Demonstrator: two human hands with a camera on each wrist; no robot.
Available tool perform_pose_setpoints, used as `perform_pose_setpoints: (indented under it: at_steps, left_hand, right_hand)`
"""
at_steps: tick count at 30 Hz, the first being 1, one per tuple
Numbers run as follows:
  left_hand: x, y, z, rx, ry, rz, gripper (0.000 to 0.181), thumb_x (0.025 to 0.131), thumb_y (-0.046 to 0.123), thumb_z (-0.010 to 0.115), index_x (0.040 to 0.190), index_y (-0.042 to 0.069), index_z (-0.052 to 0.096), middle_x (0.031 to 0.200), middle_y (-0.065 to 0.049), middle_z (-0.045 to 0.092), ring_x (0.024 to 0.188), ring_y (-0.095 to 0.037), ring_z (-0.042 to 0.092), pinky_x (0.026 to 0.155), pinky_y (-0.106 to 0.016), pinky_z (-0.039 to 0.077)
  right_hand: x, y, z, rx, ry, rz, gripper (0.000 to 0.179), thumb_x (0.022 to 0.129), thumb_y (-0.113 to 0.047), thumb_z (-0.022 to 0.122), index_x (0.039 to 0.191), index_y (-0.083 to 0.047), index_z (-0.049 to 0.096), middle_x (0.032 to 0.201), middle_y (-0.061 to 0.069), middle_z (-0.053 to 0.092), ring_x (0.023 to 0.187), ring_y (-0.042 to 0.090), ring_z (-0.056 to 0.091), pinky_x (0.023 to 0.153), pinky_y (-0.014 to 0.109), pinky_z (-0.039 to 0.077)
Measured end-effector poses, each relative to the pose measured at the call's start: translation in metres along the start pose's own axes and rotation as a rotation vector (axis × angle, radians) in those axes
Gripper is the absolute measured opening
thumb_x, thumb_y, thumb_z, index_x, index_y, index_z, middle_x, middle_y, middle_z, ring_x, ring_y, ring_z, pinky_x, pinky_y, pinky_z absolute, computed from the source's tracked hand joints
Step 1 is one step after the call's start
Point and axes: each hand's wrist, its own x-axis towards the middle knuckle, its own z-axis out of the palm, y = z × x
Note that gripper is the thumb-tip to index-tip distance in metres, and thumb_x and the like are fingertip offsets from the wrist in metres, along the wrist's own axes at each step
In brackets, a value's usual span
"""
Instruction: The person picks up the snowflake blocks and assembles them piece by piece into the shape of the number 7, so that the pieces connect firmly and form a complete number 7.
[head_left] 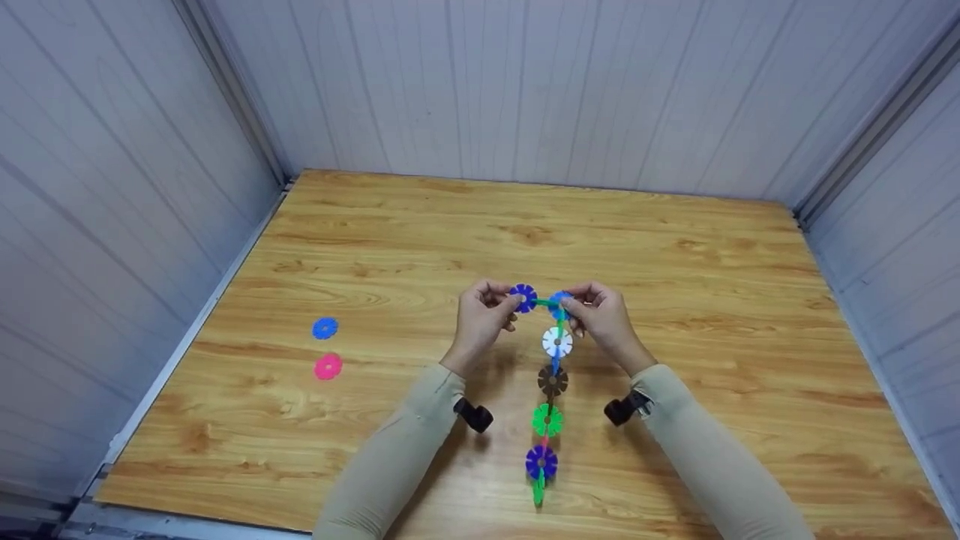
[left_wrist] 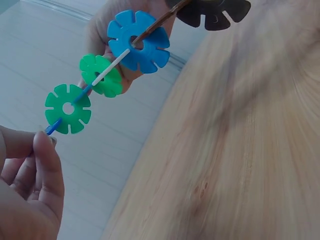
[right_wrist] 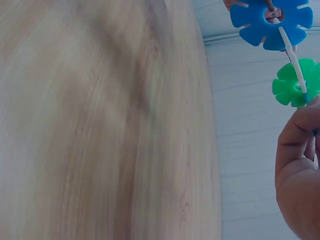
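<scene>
A chain of slotted plastic discs (head_left: 553, 381) in blue, green, white, brown and dark blue runs from my hands toward the table's near edge. My left hand (head_left: 481, 319) pinches the dark blue disc (head_left: 523, 298) at the chain's far left end. Between finger and thumb, my right hand (head_left: 604, 319) grips a blue disc (head_left: 556, 305) at the chain's bend. A green disc (left_wrist: 68, 108) joins these two, seen flat in the left wrist view. The right wrist view shows another blue disc (right_wrist: 271, 22) and a green disc (right_wrist: 297, 82) beside the right fingers.
On the wooden table (head_left: 420, 232), a loose blue disc (head_left: 325, 328) and a pink disc (head_left: 328, 367) lie to the left. Pale panel walls (head_left: 480, 90) enclose the back and both sides. A small black camera (head_left: 474, 415) is strapped at each wrist.
</scene>
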Motion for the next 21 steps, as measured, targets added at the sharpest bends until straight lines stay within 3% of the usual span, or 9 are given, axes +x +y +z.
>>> perform_pose_setpoints:
  at_steps: [5,12,16,21]
  left_hand:
    - [0.000,-0.007,0.004,-0.059,0.005,0.050,0.012,0.088,-0.007,0.070,0.095,-0.007,0.060,0.076,-0.010,0.063,0.055,-0.015,0.060,0.051,-0.027,0.055]
    - [0.000,-0.015,0.009,-0.120,0.011,0.032,0.015,0.086,-0.010,0.070,0.096,-0.011,0.058,0.076,-0.010,0.063,0.055,-0.013,0.060,0.051,-0.025,0.054]
    - [-0.001,-0.017,0.008,-0.105,0.004,0.010,0.015,0.087,-0.010,0.070,0.096,-0.010,0.058,0.076,-0.009,0.062,0.055,-0.013,0.059,0.051,-0.025,0.054]
    - [0.000,-0.017,0.002,-0.044,-0.055,0.010,0.017,0.090,-0.004,0.070,0.101,-0.008,0.057,0.079,-0.008,0.063,0.061,-0.014,0.061,0.050,-0.027,0.054]
  right_hand:
    - [0.000,-0.004,0.002,-0.002,0.005,0.006,0.011,0.095,0.002,0.064,0.103,0.009,0.062,0.076,0.008,0.062,0.052,0.011,0.053,0.045,0.020,0.044]
    - [-0.002,-0.003,0.002,-0.020,0.017,0.003,0.010,0.094,0.003,0.064,0.101,0.010,0.061,0.077,0.008,0.062,0.050,0.010,0.052,0.044,0.019,0.044]
    - [-0.003,-0.001,0.001,-0.036,0.026,0.017,0.008,0.094,0.003,0.064,0.100,0.008,0.062,0.076,0.008,0.061,0.050,0.010,0.052,0.044,0.020,0.044]
    - [0.000,0.001,0.001,-0.034,0.019,0.033,0.011,0.095,0.002,0.064,0.102,0.009,0.061,0.077,0.008,0.059,0.051,0.010,0.052,0.044,0.019,0.044]
